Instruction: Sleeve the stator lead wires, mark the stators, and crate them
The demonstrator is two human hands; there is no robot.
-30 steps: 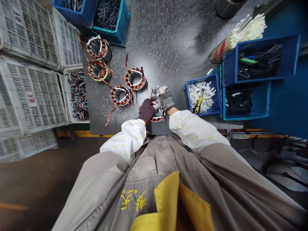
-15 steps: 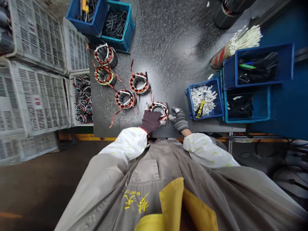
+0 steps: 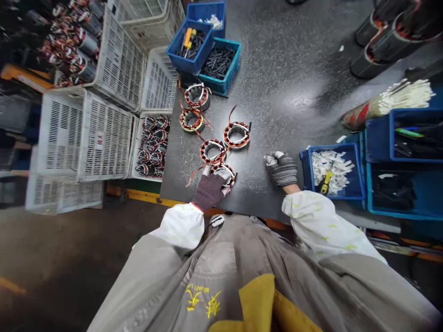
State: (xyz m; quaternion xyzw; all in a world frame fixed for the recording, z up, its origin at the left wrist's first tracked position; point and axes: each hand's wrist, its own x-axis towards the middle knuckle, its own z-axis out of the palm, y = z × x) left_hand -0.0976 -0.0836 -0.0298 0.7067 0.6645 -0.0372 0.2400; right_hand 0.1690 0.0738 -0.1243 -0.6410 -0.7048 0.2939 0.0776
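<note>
At the near edge of the dark bench (image 3: pixel 256 203), the left hand (image 3: pixel 210 191) sits over a copper-wound ring (image 3: pixel 224 174), its fingers (image 3: pixel 206 171) spread across the rim, though any grip is hard to tell. Well to the right, the right hand (image 3: pixel 282 169) rests with fingers curled together, pinching nothing visible.

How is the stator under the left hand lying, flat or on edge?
The stator lies flat on the table, round bore facing up, the left hand over its near edge.

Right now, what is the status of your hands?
Left hand on wound stator; right hand off it, over bench; next stator close beyond.
</note>
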